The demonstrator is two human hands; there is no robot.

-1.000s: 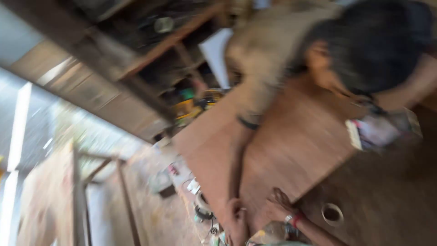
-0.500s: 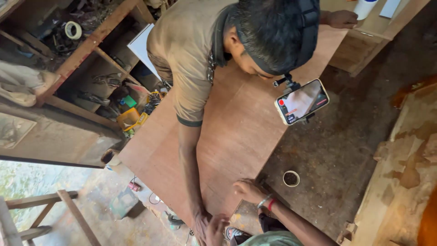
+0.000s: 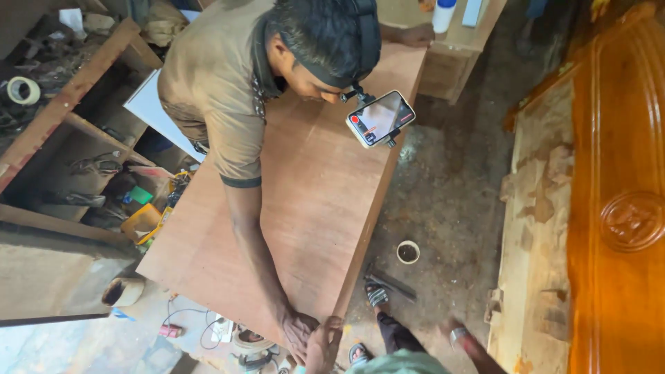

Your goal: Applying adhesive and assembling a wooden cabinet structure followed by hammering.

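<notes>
A large brown plywood board (image 3: 312,201) lies flat across the middle. My left hand (image 3: 323,344) grips its near corner, fingers over the edge. It touches the hand (image 3: 298,331) of a co-worker in a brown shirt (image 3: 215,83), who leans over the board with a phone (image 3: 380,118) mounted at the head. My right hand (image 3: 449,327) is off the board, low at the right above the floor. It has a band at the wrist, and it is too blurred to read its fingers. My sandalled foot (image 3: 376,294) stands by the board's edge.
Wooden shelves (image 3: 62,125) with tools, a tape roll (image 3: 22,90) and a yellow box (image 3: 142,220) stand at the left. A small round tin (image 3: 408,252) and a dark tool (image 3: 392,281) lie on the floor. A carved orange door panel (image 3: 623,208) and a rough plank (image 3: 533,228) fill the right.
The view has steadied and shifted left along the board. My right hand has drawn back from the board's near edge to the right. My left hand stays at the corner.
</notes>
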